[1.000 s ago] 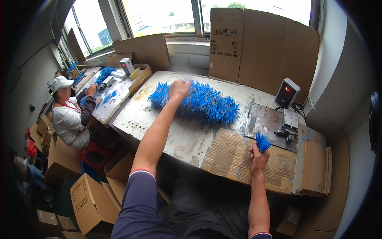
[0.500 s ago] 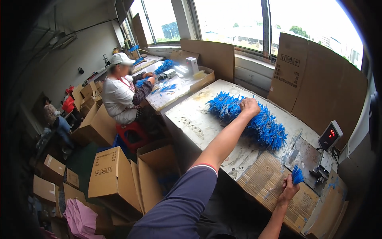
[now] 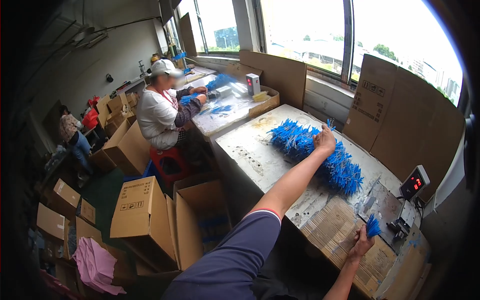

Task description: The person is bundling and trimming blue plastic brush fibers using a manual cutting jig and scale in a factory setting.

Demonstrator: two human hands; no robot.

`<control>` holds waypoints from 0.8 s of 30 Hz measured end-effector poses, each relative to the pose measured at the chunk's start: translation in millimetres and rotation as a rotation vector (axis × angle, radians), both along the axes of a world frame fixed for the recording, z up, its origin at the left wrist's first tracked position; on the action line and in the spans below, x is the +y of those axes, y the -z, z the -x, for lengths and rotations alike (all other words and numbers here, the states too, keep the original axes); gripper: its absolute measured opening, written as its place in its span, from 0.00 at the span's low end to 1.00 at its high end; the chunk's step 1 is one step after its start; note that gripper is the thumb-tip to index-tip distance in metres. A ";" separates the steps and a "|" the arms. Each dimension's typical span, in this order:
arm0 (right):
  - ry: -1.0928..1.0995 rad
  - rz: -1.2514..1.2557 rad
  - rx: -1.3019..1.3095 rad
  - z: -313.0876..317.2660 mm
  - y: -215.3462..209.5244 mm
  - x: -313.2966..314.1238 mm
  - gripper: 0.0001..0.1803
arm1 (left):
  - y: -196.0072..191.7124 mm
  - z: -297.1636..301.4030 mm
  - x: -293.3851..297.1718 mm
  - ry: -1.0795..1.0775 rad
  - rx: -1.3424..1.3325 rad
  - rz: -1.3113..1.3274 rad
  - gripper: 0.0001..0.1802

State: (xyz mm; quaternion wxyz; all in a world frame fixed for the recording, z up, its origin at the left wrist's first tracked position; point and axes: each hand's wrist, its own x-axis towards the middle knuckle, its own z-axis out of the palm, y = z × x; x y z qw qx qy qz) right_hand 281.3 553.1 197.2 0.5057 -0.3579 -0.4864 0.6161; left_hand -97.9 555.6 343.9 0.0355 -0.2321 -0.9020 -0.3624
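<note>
The view has swung left since the first picture, bringing the pink cloth (image 3: pixel 95 265) in at the near left. The left hand (image 3: pixel 325 141) has shifted right along the blue pile (image 3: pixel 295 138), and a small blue tuft (image 3: pixel 330 123) now sticks out beyond its fingers, seemingly pinched, though the fingertips are partly hidden. The red digits on the right display (image 3: pixel 414 183) have changed. The far display (image 3: pixel 252 85), dark half a second ago, glows red.

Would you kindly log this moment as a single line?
left hand: at blue pile, apparently pinching strands | right hand: gripping blue bundle over cardboard | display: lit
</note>
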 end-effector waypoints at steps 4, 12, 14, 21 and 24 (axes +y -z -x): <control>-0.023 -0.007 0.017 12.2 -3.1 2.2 0.04 | -14.7 21.8 -10.8 -0.047 0.024 -0.157 0.17; -0.036 0.000 0.051 7.2 2.7 7.8 0.02 | -8.0 52.3 -20.0 -0.114 0.087 -0.222 0.16; -0.027 0.001 0.048 3.8 6.0 3.6 0.02 | -8.6 53.7 -22.5 -0.090 0.053 -0.294 0.15; -0.035 -0.005 0.052 6.9 -1.4 -1.5 0.02 | -8.9 72.0 -26.3 -0.108 0.098 -0.355 0.17; -0.025 -0.001 0.050 6.0 -3.8 -0.8 0.03 | -8.1 70.5 -22.0 -0.118 0.175 -0.356 0.17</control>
